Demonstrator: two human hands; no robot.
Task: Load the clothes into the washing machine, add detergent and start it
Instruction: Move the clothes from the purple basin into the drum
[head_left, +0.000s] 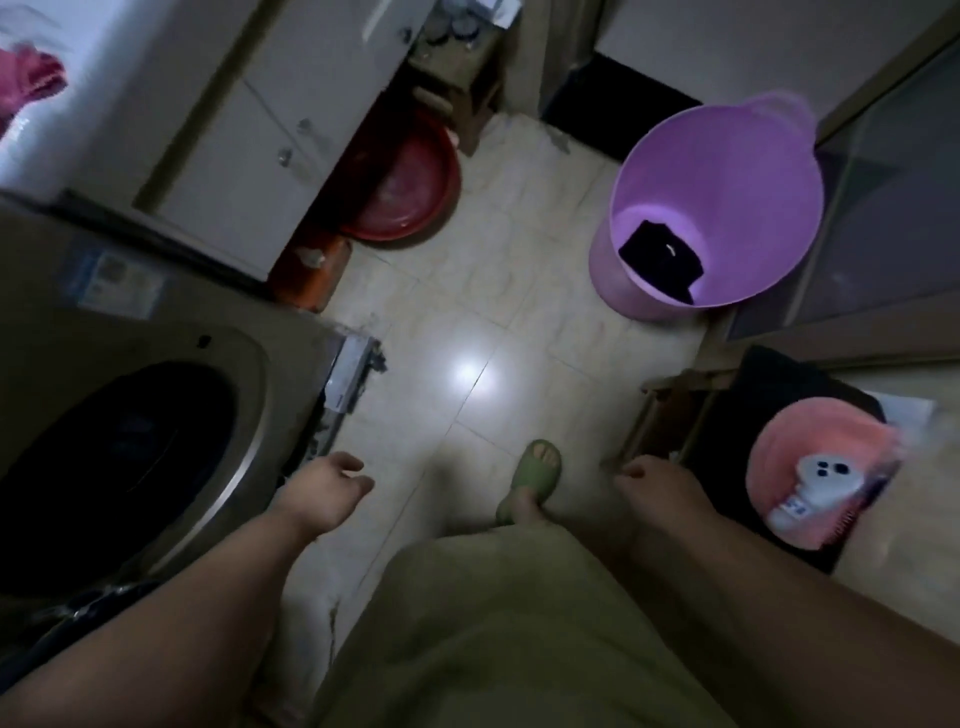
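At the far right of the tiled floor (483, 270) stands a purple plastic laundry bucket (727, 156), upright with its mouth open to the camera, and one dark folded garment (662, 265) lies flat on its bottom. That looks like the last of the load, left where it can be lifted straight out.

At the near left is the washing machine (171, 332), a front loader whose round port (114, 462) shows dark; whether a door covers it or it stands open I cannot tell, nor what lies inside. The bucket sits well apart from the machine, across the open floor, so each item has to be carried over.

Both hands hold nothing. The left hand (327, 493) hangs just beside the machine's front edge with its fingers loosely curled, and the right hand (660, 493) hangs on the near right with fingers relaxed and curled under, near a low wooden stool (670, 415). Between them a foot in a green slipper (535, 473) points toward the bucket, which suggests a step that way to fetch the garment.

A red basin (410, 192) leans under the cabinet (260, 135) at the far left, with an orange container (311, 275) beside it, possibly detergent, though too blurred to say. A pink round object (821, 483) rests on dark cloth at the near right.
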